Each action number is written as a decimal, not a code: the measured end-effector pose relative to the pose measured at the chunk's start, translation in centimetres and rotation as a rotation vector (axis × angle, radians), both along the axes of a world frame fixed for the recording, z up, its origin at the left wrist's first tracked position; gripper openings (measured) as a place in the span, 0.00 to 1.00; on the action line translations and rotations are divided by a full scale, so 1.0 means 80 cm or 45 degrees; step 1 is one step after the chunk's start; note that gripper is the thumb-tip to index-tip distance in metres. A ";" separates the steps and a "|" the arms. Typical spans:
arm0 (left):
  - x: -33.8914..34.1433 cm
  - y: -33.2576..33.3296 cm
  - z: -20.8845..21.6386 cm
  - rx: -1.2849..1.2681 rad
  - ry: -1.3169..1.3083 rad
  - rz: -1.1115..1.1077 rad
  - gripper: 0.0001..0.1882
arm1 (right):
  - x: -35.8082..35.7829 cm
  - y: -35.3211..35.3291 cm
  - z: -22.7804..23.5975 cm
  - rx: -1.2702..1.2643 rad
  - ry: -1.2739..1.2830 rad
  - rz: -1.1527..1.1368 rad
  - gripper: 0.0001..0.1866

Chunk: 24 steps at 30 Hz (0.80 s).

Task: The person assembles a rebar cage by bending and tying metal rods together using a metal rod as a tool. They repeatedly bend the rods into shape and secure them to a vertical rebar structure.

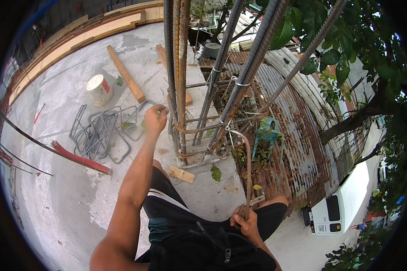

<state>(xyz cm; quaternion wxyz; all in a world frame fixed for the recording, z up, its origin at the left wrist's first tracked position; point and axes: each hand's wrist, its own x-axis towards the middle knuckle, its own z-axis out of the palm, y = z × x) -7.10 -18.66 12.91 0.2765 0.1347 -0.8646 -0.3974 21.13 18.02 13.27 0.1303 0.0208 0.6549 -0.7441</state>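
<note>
Left hand (155, 118): clenched on far rebar column (178, 77); we steady it.
Right hand (245, 221): clenched on near bent bar (248, 167); we pull evenly.

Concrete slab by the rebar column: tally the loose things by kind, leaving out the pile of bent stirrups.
White round paint bucket: 1
Long wooden planks: 2
Small wooden block: 1
Red pipe: 1
Total: 5
</note>
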 end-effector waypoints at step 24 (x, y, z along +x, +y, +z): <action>0.297 -0.042 0.155 -0.345 0.578 -0.178 0.09 | -0.053 0.029 0.088 -0.376 0.455 0.404 0.06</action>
